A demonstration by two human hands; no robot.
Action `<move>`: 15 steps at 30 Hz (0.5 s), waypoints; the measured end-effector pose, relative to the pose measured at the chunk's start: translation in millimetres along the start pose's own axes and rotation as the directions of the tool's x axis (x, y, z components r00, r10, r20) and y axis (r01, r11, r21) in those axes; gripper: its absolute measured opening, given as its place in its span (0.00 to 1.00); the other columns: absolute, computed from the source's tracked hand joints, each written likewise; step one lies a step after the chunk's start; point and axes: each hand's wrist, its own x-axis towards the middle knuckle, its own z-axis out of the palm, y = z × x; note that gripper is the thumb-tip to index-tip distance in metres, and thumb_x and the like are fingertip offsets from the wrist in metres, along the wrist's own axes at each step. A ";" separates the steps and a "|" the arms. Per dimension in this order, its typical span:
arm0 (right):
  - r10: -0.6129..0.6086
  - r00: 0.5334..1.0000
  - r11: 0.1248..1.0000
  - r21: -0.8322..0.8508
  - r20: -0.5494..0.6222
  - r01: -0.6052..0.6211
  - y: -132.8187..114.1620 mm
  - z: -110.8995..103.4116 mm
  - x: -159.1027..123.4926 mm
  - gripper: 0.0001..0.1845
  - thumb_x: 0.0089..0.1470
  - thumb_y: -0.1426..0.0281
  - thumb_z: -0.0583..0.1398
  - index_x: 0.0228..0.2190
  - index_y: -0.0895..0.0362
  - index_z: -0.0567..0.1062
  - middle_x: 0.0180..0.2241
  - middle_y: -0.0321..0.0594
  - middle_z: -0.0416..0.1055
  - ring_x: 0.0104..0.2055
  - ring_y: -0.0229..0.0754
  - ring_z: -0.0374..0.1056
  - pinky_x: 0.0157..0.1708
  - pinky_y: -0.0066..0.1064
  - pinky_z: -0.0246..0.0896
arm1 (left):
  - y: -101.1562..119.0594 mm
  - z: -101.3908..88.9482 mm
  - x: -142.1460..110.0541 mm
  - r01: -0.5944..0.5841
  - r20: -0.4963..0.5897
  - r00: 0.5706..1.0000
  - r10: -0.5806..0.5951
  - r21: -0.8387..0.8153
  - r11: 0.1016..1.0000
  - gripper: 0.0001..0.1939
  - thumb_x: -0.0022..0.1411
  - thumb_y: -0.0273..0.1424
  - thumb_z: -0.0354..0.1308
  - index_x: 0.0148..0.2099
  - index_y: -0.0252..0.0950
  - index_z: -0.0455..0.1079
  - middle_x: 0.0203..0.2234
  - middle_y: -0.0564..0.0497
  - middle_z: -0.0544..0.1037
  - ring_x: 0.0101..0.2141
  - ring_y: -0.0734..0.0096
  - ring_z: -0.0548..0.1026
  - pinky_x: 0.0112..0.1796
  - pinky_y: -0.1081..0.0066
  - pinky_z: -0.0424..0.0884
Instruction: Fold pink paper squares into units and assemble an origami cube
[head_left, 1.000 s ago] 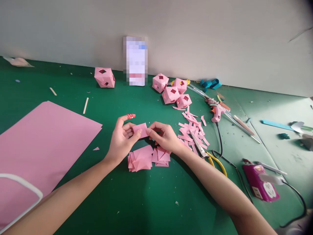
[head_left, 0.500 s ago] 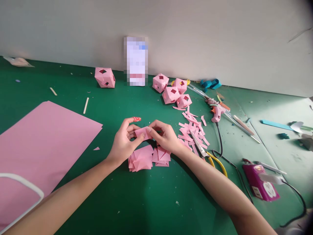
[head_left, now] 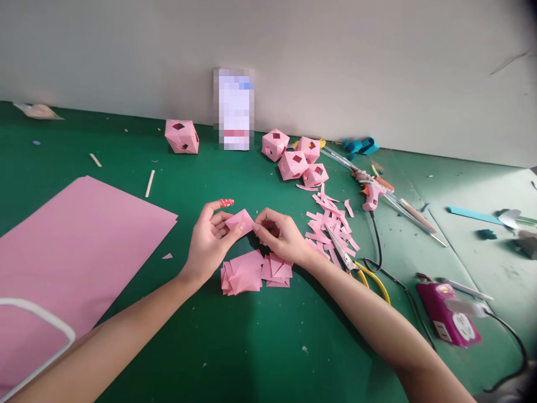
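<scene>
A small folded piece of pink paper [head_left: 240, 220] is held up above the table between my hands. My left hand [head_left: 208, 238] grips it, thumb on the near face and fingers behind; red-and-white tape wraps one fingertip. The thumb and forefinger of my right hand [head_left: 280, 235] pinch together at the paper's right corner. Just below lie a stack of pink paper pieces [head_left: 243, 272] and, beside it, a smaller pile of folded pink squares [head_left: 277, 272]. Narrow pink paper strips [head_left: 331, 218] are heaped right of my right hand, with yellow-handled scissors [head_left: 356, 266] touching them.
Large pink sheets [head_left: 84, 240] cover the left side. Several pink paper polyhedra [head_left: 293, 164] cluster at the back; another one [head_left: 182, 137] stands left of a blurred-out upright screen [head_left: 235, 112]. A pink glue gun [head_left: 372, 193] and a magenta power block [head_left: 447, 313] with cords occupy the right.
The folded paper has turned in my left hand and shifted slightly left, so that a pointed corner faces up. My right fingers have slid to its right corner. The view has tilted slightly.
</scene>
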 end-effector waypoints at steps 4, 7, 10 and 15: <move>0.012 1.000 1.000 0.001 -0.026 -0.012 -0.2 0.3 0.1 0.11 0.61 0.62 0.59 0.32 0.57 0.71 0.26 0.35 0.68 0.26 0.34 0.62 0.25 0.26 0.57 | -1.8 0.2 0.2 -0.004 0.048 0.999 0.003 0.024 1.000 0.27 0.55 0.35 0.69 0.54 0.39 0.64 0.35 0.51 0.78 0.37 0.66 0.80 0.42 0.65 0.78; 0.010 1.000 1.000 0.001 -0.001 -0.010 -1.0 0.5 0.1 0.11 0.61 0.62 0.60 0.31 0.57 0.72 0.25 0.34 0.68 0.25 0.33 0.61 0.25 0.25 0.56 | -3.1 0.5 -0.2 -0.003 0.059 0.998 0.000 0.047 0.999 0.27 0.56 0.36 0.69 0.55 0.39 0.64 0.36 0.50 0.79 0.35 0.66 0.80 0.40 0.65 0.77; 0.003 1.000 1.000 0.001 0.003 -0.003 -1.5 0.1 0.2 0.10 0.61 0.64 0.59 0.30 0.57 0.72 0.25 0.33 0.68 0.25 0.33 0.60 0.25 0.25 0.56 | -3.8 0.1 -0.1 0.010 0.071 0.997 -0.013 0.042 0.999 0.29 0.55 0.37 0.70 0.55 0.39 0.63 0.34 0.52 0.78 0.34 0.67 0.80 0.39 0.66 0.76; -0.011 1.000 1.000 -0.028 0.000 0.011 -2.3 0.3 0.5 0.10 0.61 0.64 0.59 0.30 0.57 0.73 0.26 0.35 0.69 0.26 0.34 0.62 0.25 0.25 0.57 | -3.6 0.2 0.4 -0.010 0.082 0.997 0.006 0.046 0.999 0.28 0.55 0.37 0.70 0.54 0.39 0.63 0.34 0.52 0.77 0.33 0.69 0.78 0.37 0.68 0.75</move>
